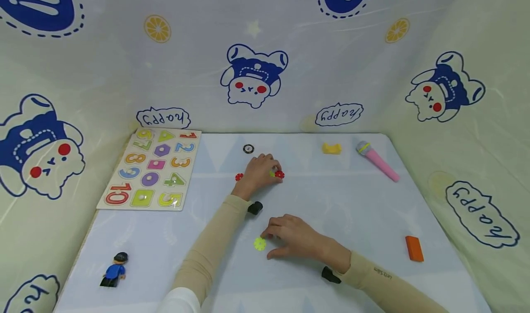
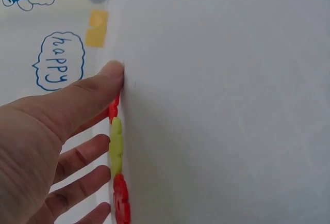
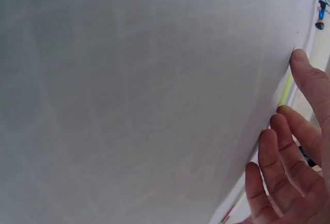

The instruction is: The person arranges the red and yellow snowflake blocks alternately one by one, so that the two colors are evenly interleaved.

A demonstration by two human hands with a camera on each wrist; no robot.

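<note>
Across the pale blue table [image 1: 364, 211] we have small plastic gear-shaped discs that we seem to be gathering or linking together, and by our judgement that work is only partly done: a short chain of red and yellow-green gear discs [image 2: 116, 146] sits under our left hand, touching edge to edge in the left wrist view, while a lone yellow-green gear disc [image 1: 259, 243] lies nearer us by our right hand, a small red gear disc [image 1: 239, 176] lies just left of the left hand, and a dark ring-shaped disc [image 1: 248, 148] lies apart, farther back; these look still to be joined. Our left hand [image 1: 258, 170] reaches forward to the middle of the table, palm down, its fingers [image 2: 82, 154] spread and fairly straight along the chain and the thumb pressed flat on the table beside it, so it rests on the discs rather than clasping them. Our right hand [image 1: 296, 239] lies palm down closer in, fingers [image 3: 281, 152] relaxed and lightly bent, fingertips just beside the lone yellow-green disc; we cannot tell whether they touch it. Around the work stand a wooden number puzzle board [image 1: 151, 168], a pink toy microphone [image 1: 377, 160], an orange block [image 1: 414, 248], a yellow toy piece [image 1: 331, 148] and a small blue toy figure [image 1: 114, 269].
</note>
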